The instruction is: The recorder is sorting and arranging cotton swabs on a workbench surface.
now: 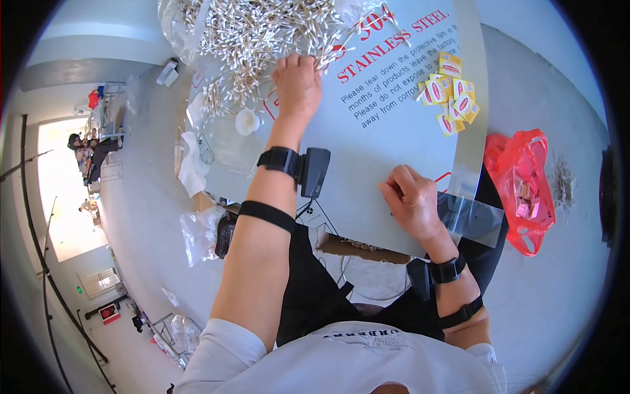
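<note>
Cotton swabs: they lie in a loose, tangled pile (252, 39) at the far left of your bench (361, 151), with strays spilling toward you.
Left hand: you have your left hand (298, 85) at the pile's near right edge, fingers bent and narrow; whether they pinch any swabs, I cannot tell.
Round white container: this small piece (247, 122) sits just left of your left wrist.
Right hand: you hold your right hand (413, 200) loosely curled by the bench's near edge; its inside is hidden, so I cannot tell what it holds.
Yellow-and-white packets: these (453, 95) overlap at your right, well apart from the swabs.
Red plastic bag: it (543, 167) lies beyond the bench's right edge, pink packs (526, 200) inside.
</note>
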Tool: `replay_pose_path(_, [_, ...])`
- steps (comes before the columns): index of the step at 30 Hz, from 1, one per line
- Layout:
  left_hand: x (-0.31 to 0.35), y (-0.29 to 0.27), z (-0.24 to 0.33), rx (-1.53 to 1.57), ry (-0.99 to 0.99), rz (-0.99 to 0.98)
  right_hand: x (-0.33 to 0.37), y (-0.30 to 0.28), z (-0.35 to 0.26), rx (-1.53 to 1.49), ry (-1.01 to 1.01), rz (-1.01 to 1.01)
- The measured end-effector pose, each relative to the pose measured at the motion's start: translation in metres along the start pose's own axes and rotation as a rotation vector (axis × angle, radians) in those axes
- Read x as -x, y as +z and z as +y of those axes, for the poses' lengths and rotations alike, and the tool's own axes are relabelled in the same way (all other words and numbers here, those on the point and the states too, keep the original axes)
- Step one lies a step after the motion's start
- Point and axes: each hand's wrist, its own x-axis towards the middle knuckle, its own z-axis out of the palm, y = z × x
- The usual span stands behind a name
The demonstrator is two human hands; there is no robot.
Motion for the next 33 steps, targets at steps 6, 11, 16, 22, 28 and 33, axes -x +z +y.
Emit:
replay_pose_path(6, [0.056, -0.002, 0.033, 0.085, 0.088, 0.069, -0.002, 0.001, 0.004, -0.025, 0.011, 0.008])
replay_pose_path(11, [0.102, -0.015, 0.062, 0.223, 0.144, 0.138, -0.001, 0.006, 0.007, -0.045, 0.028, 0.068])
replay_pose_path(16, [0.141, -0.029, 0.082, 0.261, 0.144, 0.063, -0.014, 0.002, 0.006, 0.082, -0.030, 0.305])
replay_pose_path(22, [0.154, -0.031, 0.083, 0.440, -0.005, 0.175, -0.016, -0.001, 0.024, 0.262, -0.109, 0.215])
replay_pose_path(28, [0.148, -0.027, 0.056, 0.462, -0.025, 0.170, -0.014, -0.001, 0.027, 0.255, -0.076, 0.252])
replay_pose_path(33, [0.137, -0.030, 0.046, 0.617, -0.150, 0.079, -0.015, -0.013, 0.026, 0.217, -0.131, 0.141])
